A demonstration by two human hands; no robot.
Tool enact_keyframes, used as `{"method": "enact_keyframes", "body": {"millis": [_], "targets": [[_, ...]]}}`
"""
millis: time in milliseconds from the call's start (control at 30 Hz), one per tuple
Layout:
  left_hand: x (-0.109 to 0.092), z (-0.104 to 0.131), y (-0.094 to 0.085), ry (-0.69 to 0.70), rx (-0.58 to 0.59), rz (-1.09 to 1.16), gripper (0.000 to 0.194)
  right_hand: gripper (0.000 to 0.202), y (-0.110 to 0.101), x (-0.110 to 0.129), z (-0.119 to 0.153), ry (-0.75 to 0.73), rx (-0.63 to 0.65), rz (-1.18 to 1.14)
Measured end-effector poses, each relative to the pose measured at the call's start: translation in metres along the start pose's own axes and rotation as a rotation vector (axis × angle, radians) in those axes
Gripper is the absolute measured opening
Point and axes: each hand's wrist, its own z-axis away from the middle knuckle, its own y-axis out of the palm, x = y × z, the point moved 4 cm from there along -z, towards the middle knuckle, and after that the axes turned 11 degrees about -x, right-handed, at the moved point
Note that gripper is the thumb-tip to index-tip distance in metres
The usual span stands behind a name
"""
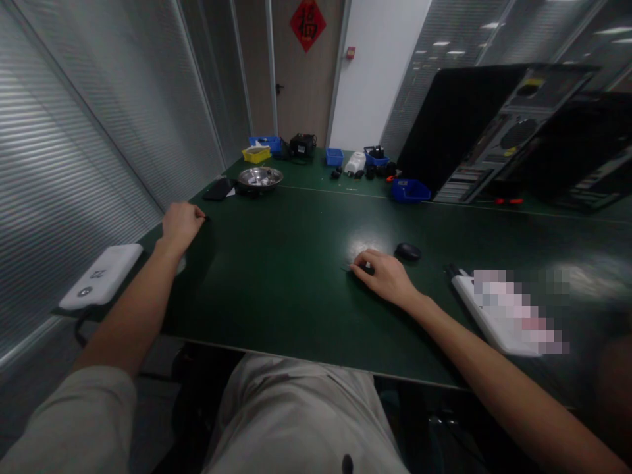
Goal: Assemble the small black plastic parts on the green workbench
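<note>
Over the left part of the green table (276,276), my left hand (182,224) is closed in a pinch on a small dark thing that I cannot make out. Right of centre, my right hand (382,273) rests low over the tabletop, its thumb and forefinger pinched on a small thin metallic piece (346,266). A black mouse (408,251) lies just beyond my right hand. Farther off than my left hand stand a round metal dish (260,178) with small items in it and a flat black object (218,189).
At the left edge lies a white device (101,276); a white box (494,316), partly blurred, is at the right. Blue bins (411,190), a yellow tray (256,155) and a black device (303,146) stand at the back. A large computer case (494,125) rises back right.
</note>
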Motion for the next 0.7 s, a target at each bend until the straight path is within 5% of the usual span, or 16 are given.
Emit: {"method": "enact_keyframes", "body": {"millis": [133,233,367,533,600,700], "targets": [[0.004,0.002,-0.003,-0.069,-0.023,-0.071,0.019,0.02,0.001,-0.001,0.0,-0.001,-0.005,0.0],[-0.013,0.006,-0.002,-0.066,-0.018,-0.05,0.02,0.021,-0.001,0.0,0.0,0.007,-0.004,-0.014],[-0.097,0.037,0.013,0.139,0.062,0.164,0.023,0.02,-0.003,0.008,0.002,-0.01,-0.016,-0.036],[-0.24,0.132,0.045,0.595,0.461,0.537,0.016,0.021,0.0,0.029,0.006,-0.087,0.002,-0.114],[-0.269,0.159,0.054,0.652,0.532,0.601,0.012,0.02,0.002,0.034,0.007,-0.09,0.001,-0.124],[-0.278,0.172,0.061,0.649,0.533,0.635,0.012,0.019,0.003,0.036,0.008,-0.087,0.01,-0.113]]}}
